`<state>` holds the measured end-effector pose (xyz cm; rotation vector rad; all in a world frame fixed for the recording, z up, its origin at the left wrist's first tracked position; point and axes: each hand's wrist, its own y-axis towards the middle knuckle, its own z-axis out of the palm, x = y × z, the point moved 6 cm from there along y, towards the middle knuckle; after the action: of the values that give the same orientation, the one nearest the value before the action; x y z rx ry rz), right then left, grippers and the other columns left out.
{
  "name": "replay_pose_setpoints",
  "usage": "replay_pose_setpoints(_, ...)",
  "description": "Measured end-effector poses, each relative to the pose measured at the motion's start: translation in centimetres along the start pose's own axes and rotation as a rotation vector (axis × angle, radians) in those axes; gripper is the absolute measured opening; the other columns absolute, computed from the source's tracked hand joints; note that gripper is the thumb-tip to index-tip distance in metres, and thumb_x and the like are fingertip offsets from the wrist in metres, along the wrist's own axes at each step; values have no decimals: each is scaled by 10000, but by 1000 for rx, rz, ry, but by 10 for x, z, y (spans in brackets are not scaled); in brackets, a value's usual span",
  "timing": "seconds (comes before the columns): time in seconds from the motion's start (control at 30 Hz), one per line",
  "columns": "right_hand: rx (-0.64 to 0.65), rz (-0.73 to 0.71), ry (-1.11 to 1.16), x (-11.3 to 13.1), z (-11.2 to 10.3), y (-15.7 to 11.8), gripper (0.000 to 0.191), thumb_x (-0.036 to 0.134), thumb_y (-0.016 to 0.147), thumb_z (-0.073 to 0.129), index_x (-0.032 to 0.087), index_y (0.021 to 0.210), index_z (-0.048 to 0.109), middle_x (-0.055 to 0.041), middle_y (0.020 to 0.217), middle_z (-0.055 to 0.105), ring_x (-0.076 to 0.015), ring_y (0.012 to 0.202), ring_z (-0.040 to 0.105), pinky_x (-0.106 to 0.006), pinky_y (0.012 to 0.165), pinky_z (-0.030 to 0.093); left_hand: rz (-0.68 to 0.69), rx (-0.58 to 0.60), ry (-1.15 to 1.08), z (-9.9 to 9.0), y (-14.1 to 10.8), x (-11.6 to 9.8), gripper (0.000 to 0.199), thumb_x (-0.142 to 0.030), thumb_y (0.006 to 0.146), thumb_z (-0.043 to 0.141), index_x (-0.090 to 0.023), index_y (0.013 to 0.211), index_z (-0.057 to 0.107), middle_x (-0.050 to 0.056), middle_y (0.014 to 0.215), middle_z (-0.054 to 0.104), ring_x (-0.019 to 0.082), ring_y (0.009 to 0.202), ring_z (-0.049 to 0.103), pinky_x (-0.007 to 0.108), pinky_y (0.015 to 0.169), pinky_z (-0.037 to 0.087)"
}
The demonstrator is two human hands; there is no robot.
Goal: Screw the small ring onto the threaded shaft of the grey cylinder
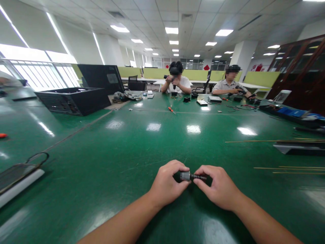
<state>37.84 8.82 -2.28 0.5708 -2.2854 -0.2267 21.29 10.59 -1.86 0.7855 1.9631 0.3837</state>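
Just above the green table [122, 142], near its front middle, is a small metal cylinder [186, 176] with a dark, ridged shaft [200, 177] extending to the right. My left hand [169, 183] pinches the cylinder between thumb and index finger. The thumb and index finger of my right hand [219, 186] close around the shaft near where it meets the cylinder. The shaft lies level and its tip points right, under my right hand's curved fingers. The other fingers of both hands are mostly hidden.
A black computer case [76, 100] stands at the back left. An orange screwdriver [171, 110] lies mid-table. Two people [182, 83] work across the table among small parts. At the right are thin rods [254, 141] and a dark tray [299, 149]; a framed panel [17, 176] lies at the left.
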Motion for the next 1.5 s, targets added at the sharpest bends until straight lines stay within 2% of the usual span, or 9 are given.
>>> replay_pose_setpoints(1.5,-10,50,17,-2,-1,2,67,225,850,627,212,857,692,-3,754,683,-168,692,625,-280,665,433,2,-64,-7,-5,3,1,271,-57,709,743,-209,927,687,25,930,691,166,876,659,294,807,515)
